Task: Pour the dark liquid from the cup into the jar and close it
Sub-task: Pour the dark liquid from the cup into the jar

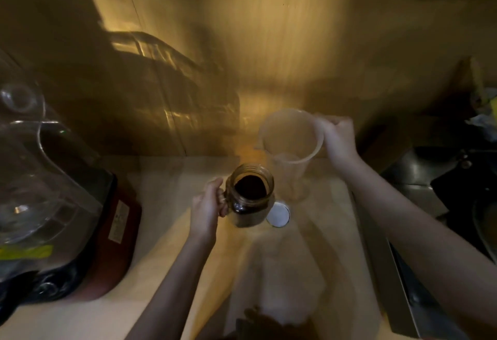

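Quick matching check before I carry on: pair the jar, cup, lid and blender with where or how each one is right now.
Things:
1. jar
2. cup
3. lid
4. blender

States:
A. lying flat on the counter, beside the jar
B. held by its handle in the left hand, dark liquid inside
C. standing at the far left
D. looks empty, held in the right hand

Pairs: 1-B, 2-D, 3-A, 4-C

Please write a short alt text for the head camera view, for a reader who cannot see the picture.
The left hand holds the handle of an open glass jar with dark liquid inside, while the right hand holds a clear plastic cup, which looks empty, by its handle just behind the jar. A white lid lies on the pale counter beside the jar; a blender stands at the left.
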The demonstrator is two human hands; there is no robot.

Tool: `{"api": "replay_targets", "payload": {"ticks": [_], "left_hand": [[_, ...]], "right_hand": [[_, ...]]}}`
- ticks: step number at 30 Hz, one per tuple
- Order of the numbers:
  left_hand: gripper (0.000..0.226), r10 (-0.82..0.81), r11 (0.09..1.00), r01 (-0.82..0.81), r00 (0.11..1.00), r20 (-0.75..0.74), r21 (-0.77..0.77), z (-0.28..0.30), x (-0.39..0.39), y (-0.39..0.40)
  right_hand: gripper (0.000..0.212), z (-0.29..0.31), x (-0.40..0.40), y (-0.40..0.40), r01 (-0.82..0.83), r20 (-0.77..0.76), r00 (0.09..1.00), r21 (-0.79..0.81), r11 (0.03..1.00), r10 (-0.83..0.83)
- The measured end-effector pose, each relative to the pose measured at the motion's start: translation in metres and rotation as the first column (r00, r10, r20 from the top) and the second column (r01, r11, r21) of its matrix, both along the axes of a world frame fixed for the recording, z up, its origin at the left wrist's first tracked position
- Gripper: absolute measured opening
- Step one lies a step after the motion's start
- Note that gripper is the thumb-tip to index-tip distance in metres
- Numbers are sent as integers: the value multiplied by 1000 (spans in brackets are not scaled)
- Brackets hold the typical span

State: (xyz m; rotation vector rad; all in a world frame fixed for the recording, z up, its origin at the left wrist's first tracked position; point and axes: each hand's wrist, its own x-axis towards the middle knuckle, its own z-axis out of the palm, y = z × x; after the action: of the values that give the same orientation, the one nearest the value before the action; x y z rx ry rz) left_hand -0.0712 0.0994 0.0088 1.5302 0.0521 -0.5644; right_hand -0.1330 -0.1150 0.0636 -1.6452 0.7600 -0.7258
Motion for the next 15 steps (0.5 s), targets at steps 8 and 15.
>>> {"api": "replay_targets", "payload": {"ticks": [8, 15], "left_hand": [[34, 129, 986, -133, 991, 43, 103, -55, 10, 4], [40, 145, 982, -140, 989, -31, 129, -84, 26, 0]], "right_hand": [[35, -91, 12, 5, 158, -185, 977, 315, 936, -103], [51, -147, 35, 9, 184, -284, 954, 298, 937, -97]]}}
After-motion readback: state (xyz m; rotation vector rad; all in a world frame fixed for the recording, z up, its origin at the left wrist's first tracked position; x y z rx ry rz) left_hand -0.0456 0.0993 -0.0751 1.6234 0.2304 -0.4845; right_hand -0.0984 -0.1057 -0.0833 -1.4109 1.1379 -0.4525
